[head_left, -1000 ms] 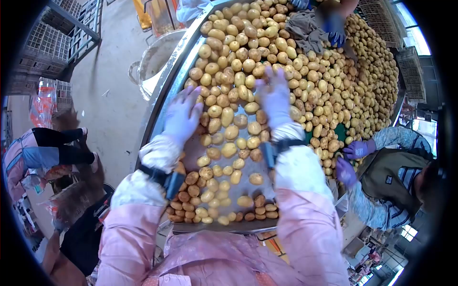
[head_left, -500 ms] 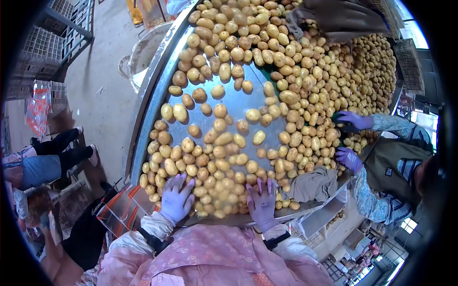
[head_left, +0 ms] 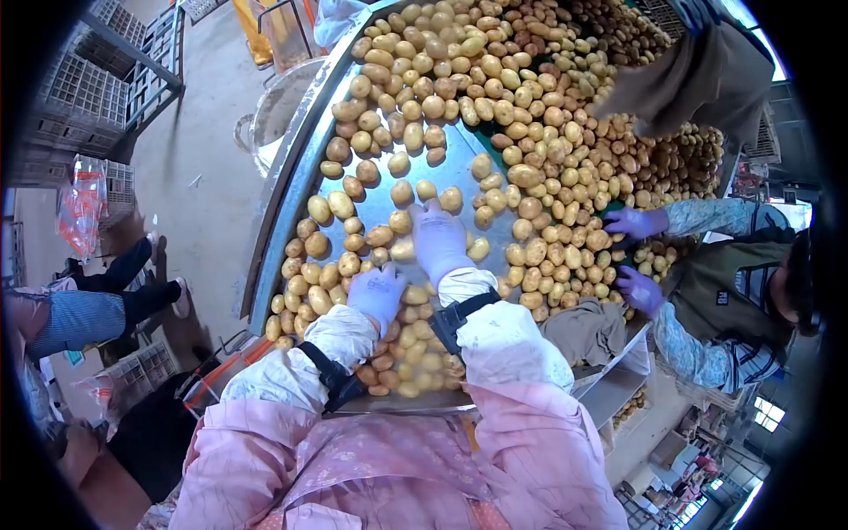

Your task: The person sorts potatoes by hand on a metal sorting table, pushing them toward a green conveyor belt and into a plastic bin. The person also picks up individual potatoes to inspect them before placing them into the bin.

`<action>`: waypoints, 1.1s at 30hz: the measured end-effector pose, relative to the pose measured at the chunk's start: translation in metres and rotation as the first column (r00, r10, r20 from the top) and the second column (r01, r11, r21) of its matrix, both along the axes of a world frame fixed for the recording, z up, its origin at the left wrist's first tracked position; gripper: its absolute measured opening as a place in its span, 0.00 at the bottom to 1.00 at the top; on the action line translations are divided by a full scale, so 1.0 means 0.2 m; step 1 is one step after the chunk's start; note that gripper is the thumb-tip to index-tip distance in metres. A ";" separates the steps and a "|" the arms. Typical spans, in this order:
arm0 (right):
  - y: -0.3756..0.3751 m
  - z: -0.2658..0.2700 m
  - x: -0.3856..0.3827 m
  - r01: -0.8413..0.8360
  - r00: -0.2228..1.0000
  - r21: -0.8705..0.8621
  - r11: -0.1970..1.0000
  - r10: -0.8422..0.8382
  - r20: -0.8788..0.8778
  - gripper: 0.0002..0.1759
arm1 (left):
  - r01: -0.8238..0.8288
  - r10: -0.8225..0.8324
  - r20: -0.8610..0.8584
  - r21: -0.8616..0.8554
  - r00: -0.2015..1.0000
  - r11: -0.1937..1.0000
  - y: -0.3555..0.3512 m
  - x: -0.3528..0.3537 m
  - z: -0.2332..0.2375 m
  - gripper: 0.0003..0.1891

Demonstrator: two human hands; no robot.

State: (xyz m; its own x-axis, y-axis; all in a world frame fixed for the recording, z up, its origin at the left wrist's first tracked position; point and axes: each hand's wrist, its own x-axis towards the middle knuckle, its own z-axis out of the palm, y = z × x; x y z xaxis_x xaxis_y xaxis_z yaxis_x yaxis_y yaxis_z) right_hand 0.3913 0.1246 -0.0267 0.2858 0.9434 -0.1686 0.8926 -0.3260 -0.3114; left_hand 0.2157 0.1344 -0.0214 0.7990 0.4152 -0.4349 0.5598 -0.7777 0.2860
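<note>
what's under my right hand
Potatoes and bare metal show around your right hand; whatever lies directly beneath it is covered, so I can't tell.

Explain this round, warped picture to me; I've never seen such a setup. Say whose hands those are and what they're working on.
There is no machine: these are a person's own hands. One camera, worn on that person's head, looks forward and down, so the pink sleeves come in from the bottom. The left hand and right hand, both in pale purple gloves, are among potatoes spread on a metal surface. Whether either hand grips one is hard to tell. The purple-gloved hand at the picture's right is a co-worker's.
</note>
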 end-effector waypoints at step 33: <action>-0.89 -0.13 -0.13 0.533 0.845 0.202 0.822 -0.508 -0.166 0.17 | 0.125 -0.099 0.196 -0.123 0.976 0.984 -0.28 -0.01 0.08 0.26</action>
State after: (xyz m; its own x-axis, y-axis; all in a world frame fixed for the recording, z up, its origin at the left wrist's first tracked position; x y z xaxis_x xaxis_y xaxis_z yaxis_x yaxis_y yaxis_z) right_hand 0.3644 -0.0534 -0.0531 0.7387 0.6738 -0.0193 0.5703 -0.6401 -0.5148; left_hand 0.2145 0.0782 -0.0049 0.9098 0.2666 -0.3181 0.3976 -0.7797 0.4837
